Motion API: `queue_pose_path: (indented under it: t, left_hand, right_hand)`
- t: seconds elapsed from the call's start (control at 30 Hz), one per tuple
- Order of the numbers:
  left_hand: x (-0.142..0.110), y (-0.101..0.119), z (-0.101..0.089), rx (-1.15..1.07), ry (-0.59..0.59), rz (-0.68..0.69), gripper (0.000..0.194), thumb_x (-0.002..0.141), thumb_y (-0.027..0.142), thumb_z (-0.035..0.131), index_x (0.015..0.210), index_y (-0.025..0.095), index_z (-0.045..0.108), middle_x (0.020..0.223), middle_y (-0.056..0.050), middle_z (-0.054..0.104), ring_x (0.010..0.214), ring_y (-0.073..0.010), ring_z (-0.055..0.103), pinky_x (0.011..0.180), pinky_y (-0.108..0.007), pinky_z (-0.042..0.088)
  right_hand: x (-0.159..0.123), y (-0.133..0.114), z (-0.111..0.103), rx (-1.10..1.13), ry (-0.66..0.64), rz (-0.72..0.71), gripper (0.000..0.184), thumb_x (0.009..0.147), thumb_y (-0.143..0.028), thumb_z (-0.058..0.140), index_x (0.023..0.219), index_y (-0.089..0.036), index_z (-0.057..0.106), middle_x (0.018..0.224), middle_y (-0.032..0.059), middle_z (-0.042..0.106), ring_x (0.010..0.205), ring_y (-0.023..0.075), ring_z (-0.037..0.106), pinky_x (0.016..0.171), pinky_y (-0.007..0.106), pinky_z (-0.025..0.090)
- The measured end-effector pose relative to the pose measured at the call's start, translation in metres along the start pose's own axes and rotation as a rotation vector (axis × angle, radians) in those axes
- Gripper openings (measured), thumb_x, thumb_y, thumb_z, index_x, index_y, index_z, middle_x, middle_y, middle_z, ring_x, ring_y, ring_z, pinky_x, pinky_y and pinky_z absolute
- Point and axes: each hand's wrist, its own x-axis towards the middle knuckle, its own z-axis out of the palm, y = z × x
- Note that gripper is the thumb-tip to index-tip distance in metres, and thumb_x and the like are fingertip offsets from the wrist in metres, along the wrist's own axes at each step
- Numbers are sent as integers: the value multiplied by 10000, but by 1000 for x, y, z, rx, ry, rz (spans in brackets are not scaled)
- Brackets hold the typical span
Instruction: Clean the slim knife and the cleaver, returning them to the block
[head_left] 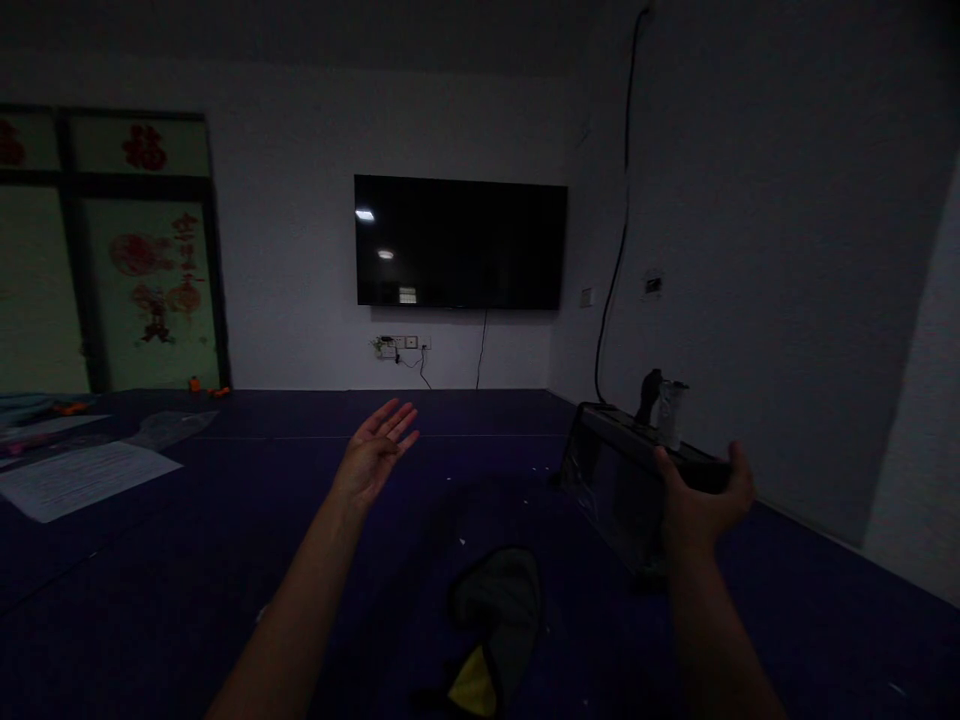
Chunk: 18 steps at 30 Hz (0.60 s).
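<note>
My left hand (377,452) is held up above the dark blue floor, palm turned up and fingers apart, with nothing in it. My right hand (699,507) is raised in front of the near end of a black box-shaped thing (611,475). Its thumb and fingers are spread in a U; whether they touch the box I cannot tell. On top of the box stand a clear bottle-like container (670,415) and a small dark upright object (646,397). Between my forearms lies a curved dark grey piece (510,600) with black edging and a yellow patch (474,685).
White printed sheets (86,478) and clear plastic film (169,428) lie at the left. Small orange pieces (217,392) are near the door (150,280). A television (461,242) hangs on the far wall above sockets and cables. A black cable (621,235) runs down the right wall.
</note>
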Motion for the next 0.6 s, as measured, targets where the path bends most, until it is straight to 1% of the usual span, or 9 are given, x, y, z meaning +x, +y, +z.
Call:
queue_pose_path:
  t: [0.17, 0.27, 0.47, 0.6]
  left_hand:
    - [1, -1, 0, -19, 24, 16, 585, 518, -104, 411, 1019, 140, 589, 1203, -127, 595, 1229, -267, 458, 1039, -485, 331]
    - [1, -2, 1, -23, 47, 18, 583, 518, -114, 409, 1013, 138, 591, 1197, -126, 600, 1218, -259, 471, 1044, -474, 330]
    - [1, 3, 3, -12, 67, 0, 488, 615, -104, 465, 1028, 126, 582, 1180, -142, 608, 1183, -250, 507, 1042, -410, 360]
    - [2, 6, 6, -1, 118, -27, 430, 649, -107, 449, 993, 113, 583, 1118, -149, 638, 1125, -232, 558, 1005, -363, 419]
  right_hand:
    - [-8, -3, 4, 9, -60, -78, 897, 607, -596, 694, 1297, -72, 464, 1170, 188, 547, 1060, 326, 487, 919, 470, 370]
    - [-12, -3, 7, 4, -91, -108, 889, 617, -605, 680, 1290, -65, 469, 1169, 195, 544, 1070, 329, 479, 930, 472, 361]
    - [-15, -3, 10, 7, -115, -108, 890, 608, -617, 675, 1293, -85, 471, 1153, 178, 558, 1046, 317, 500, 913, 450, 377]
    - [-15, 0, 11, 8, -115, -112, 872, 623, -598, 673, 1292, -77, 467, 1161, 188, 546, 1069, 329, 481, 918, 466, 365]
